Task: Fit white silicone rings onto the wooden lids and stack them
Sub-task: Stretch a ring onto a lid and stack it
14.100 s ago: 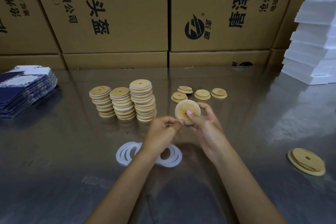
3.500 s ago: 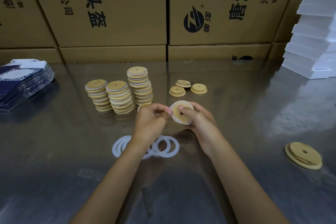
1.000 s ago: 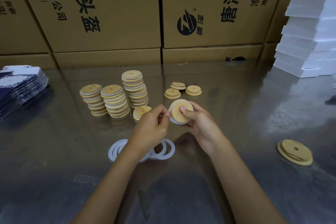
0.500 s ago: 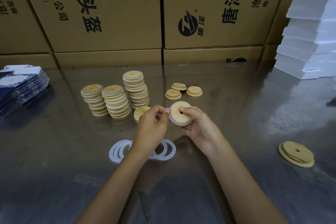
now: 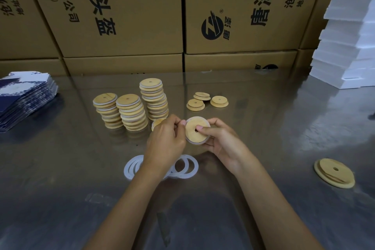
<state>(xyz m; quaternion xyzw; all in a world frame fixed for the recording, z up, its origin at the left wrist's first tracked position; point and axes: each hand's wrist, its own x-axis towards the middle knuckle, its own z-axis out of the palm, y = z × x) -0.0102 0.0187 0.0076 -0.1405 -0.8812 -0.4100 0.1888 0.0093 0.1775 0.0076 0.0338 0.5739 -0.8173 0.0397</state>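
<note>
My right hand [image 5: 221, 141] holds a round wooden lid [image 5: 193, 135] with a centre hole, thumb pressed on its face, a white silicone ring showing round its rim. My left hand [image 5: 165, 140] pinches the lid's left edge. Three stacks of ringed lids [image 5: 132, 114] stand behind my left hand, and a single lid [image 5: 157, 123] lies just behind its fingers. Loose white rings [image 5: 185, 167] lie on the table under my left wrist. Three bare lids [image 5: 219, 101] sit further back at the right.
The table [image 5: 60, 168] is shiny metal. Cardboard boxes [image 5: 129, 10] wall off the back. A pile of blue-and-white printed packs [image 5: 22, 95] lies at the far left, white foam slabs [image 5: 349, 46] at the far right. A larger bare lid [image 5: 334, 172] lies alone at the right.
Both hands have kept the lid between them and turned it slightly; my right thumb has slid onto the lid's face near the hole. Stacks and loose rings have not moved.
</note>
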